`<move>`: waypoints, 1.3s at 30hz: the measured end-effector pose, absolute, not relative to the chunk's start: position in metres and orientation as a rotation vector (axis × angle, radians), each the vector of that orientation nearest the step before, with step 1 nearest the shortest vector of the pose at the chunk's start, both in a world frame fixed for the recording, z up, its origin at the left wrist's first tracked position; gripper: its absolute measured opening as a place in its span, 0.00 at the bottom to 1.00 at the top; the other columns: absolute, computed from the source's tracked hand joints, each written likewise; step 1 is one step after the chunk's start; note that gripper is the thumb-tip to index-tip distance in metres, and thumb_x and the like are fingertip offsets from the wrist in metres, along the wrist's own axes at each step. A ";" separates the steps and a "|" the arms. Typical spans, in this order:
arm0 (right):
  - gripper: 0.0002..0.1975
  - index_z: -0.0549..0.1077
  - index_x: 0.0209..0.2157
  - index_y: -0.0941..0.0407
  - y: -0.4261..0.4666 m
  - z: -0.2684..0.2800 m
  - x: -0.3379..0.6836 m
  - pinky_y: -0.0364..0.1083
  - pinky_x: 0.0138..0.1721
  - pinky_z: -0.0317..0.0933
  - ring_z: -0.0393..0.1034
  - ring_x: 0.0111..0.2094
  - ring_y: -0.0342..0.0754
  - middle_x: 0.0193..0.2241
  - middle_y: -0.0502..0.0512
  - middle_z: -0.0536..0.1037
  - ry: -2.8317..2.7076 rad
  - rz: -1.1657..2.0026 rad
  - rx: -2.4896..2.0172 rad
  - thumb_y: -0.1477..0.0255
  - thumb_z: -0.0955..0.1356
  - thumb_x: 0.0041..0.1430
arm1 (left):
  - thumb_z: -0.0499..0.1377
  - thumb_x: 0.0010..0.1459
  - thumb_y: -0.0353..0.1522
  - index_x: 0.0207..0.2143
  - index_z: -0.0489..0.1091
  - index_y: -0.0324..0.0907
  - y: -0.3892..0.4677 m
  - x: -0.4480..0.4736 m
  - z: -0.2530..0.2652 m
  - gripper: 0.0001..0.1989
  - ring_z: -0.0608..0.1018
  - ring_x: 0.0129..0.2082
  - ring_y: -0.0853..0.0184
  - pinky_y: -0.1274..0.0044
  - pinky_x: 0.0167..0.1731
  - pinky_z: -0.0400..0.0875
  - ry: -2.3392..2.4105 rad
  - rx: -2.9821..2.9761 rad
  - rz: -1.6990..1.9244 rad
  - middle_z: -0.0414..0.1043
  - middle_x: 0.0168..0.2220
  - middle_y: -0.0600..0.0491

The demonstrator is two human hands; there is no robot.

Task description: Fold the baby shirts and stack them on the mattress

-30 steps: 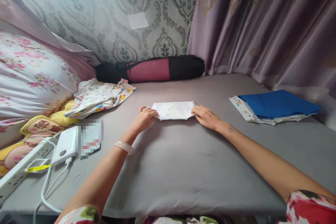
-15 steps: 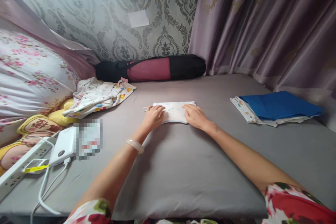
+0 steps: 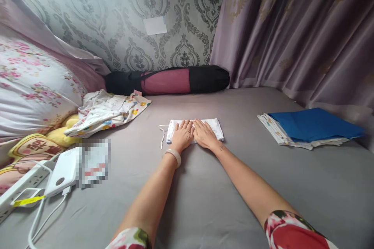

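Note:
A small white folded cloth (image 3: 215,127) with a faint print lies flat on the grey sheet (image 3: 222,202). From its left end a thin white string (image 3: 162,138) trails onto the sheet. My left hand (image 3: 182,136) rests palm down on the cloth, fingers stretched out. Beside it, my right hand (image 3: 204,134) also lies flat on the cloth, its fingertips close to those of the left. The middle of the cloth is hidden beneath both hands.
Patterned garments (image 3: 111,109) lie at the left; a blue folded cloth (image 3: 315,124) tops a white pile at right. Nearer left are a white power bank (image 3: 64,171), cables and a power strip (image 3: 26,184). A black and maroon roll bag (image 3: 166,81) lines the wall.
My hands have moved inward from the cloth's two ends to its middle and now lie flat side by side. The string at the left end shows more fully. The view has shifted slightly.

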State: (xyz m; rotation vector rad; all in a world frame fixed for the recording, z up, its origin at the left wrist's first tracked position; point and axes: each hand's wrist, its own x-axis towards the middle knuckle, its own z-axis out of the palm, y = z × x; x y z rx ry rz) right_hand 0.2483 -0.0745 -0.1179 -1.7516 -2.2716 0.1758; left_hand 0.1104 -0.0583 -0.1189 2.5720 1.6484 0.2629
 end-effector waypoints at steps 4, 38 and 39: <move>0.28 0.56 0.65 0.66 -0.075 -0.116 0.250 0.53 0.67 0.36 0.47 0.67 0.50 0.66 0.62 0.55 -2.278 0.225 -1.746 0.72 0.52 0.66 | 0.38 0.69 0.38 0.65 0.55 0.41 -0.059 0.110 -0.121 0.26 0.55 0.67 0.57 0.57 0.65 0.50 1.635 2.592 0.286 0.54 0.67 0.48; 0.29 0.54 0.66 0.65 -0.086 -0.113 0.249 0.57 0.67 0.33 0.43 0.68 0.52 0.67 0.62 0.54 -2.200 0.211 -1.866 0.69 0.52 0.67 | 0.39 0.69 0.40 0.65 0.55 0.43 -0.066 0.107 -0.123 0.26 0.55 0.68 0.55 0.55 0.64 0.49 1.646 2.586 0.347 0.54 0.67 0.45; 0.29 0.54 0.66 0.65 -0.086 -0.113 0.249 0.57 0.67 0.33 0.43 0.68 0.52 0.67 0.62 0.54 -2.199 0.209 -1.868 0.69 0.52 0.67 | 0.39 0.69 0.40 0.65 0.55 0.43 -0.066 0.107 -0.123 0.26 0.55 0.68 0.55 0.55 0.64 0.49 1.646 2.588 0.348 0.54 0.67 0.45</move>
